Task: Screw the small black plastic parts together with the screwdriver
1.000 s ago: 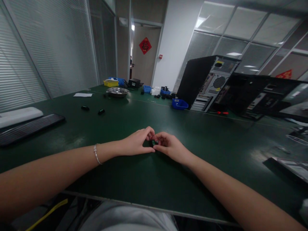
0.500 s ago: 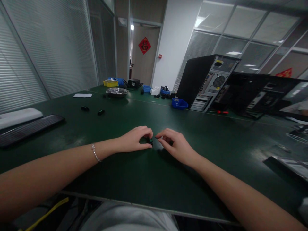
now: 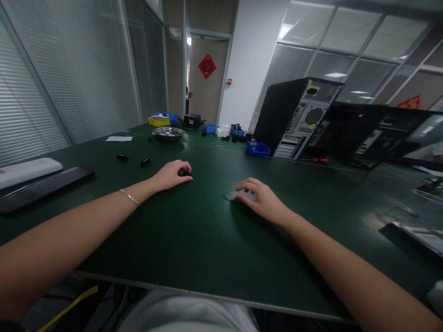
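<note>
My left hand (image 3: 174,175) is closed on a small black piece (image 3: 186,174) with rounded ends, held low at the table top between thumb and fingers. A bracelet circles that wrist. To the right, my right hand (image 3: 260,199) hovers low with thumb and index finger apart. A thin, two-pronged metal tool like tweezers (image 3: 229,197) lies by its fingertips; its other end is hidden by the hand. Two similar small black pieces, one (image 3: 122,157) and another (image 3: 146,162), rest on the table beyond my left hand.
The green table (image 3: 207,240) has a keyboard (image 3: 48,186) at left and a metal bowl (image 3: 168,133) farther back. A blue bin (image 3: 258,148) stands by a computer tower (image 3: 294,115). At the right edge lies a flat tray-like object (image 3: 417,240).
My left hand has moved left and away from me with the black piece. My right hand has shifted slightly right, its fingers have parted, and the tweezers-like tool now shows more.
</note>
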The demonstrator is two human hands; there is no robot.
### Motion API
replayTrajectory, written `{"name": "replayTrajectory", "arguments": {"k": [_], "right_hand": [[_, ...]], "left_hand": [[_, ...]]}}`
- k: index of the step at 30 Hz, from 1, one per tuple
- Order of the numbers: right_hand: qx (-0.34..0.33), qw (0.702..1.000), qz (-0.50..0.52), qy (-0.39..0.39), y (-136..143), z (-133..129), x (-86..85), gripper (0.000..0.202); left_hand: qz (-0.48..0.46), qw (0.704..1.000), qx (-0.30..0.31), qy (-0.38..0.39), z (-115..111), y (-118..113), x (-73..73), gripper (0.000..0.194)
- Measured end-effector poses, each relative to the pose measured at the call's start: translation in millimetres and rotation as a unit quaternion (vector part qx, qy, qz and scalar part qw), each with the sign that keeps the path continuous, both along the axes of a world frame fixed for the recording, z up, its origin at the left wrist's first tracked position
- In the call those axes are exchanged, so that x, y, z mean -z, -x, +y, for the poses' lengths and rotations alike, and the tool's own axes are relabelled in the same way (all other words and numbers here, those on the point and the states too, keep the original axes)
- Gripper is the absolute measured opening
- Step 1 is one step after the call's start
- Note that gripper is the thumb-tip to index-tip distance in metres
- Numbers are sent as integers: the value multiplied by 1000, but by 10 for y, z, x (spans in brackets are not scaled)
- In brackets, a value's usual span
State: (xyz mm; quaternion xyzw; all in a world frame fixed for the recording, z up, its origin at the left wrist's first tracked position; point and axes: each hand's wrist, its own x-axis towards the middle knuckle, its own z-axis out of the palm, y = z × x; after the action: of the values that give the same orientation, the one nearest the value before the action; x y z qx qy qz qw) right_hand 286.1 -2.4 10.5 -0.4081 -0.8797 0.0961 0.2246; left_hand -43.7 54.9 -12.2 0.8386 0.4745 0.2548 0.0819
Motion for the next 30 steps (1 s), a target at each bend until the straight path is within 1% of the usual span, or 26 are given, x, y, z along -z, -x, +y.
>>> {"name": "replayTrajectory", "arguments": {"k": [4, 8, 11, 14, 18, 22, 25, 27, 30], "right_hand": [[-13, 1000, -14, 22, 23, -20, 31, 22], [-28, 999, -27, 21, 57, -52, 37, 21], [-37, 999, -28, 24, 63, -58, 42, 21], [-42, 999, -22, 24, 62, -50, 59, 21], [-46, 999, -25, 13, 58, -36, 85, 20], [-48, 999, -18, 18, 49, -33, 90, 20], [-47, 998, -21, 20, 43, -32, 87, 20], [-46, 998, -27, 17, 42, -30, 88, 20], [-45, 998, -34, 12, 46, -24, 98, 20]], "left_hand": [[25, 995, -99, -14, 251, 399, 56, 33], [52, 984, -166, -25, 379, 720, 78, 33], [73, 972, -219, -31, 421, 867, 86, 33], [82, 962, -259, -25, 439, 936, 91, 33], [88, 953, -290, -15, 441, 968, 85, 37], [93, 940, -328, -12, 440, 1014, 69, 41], [86, 934, -345, 9, 463, 1085, 75, 41], [73, 939, -337, 19, 484, 1143, 92, 40], [24, 961, -277, 5, 499, 1212, 121, 35]]}}
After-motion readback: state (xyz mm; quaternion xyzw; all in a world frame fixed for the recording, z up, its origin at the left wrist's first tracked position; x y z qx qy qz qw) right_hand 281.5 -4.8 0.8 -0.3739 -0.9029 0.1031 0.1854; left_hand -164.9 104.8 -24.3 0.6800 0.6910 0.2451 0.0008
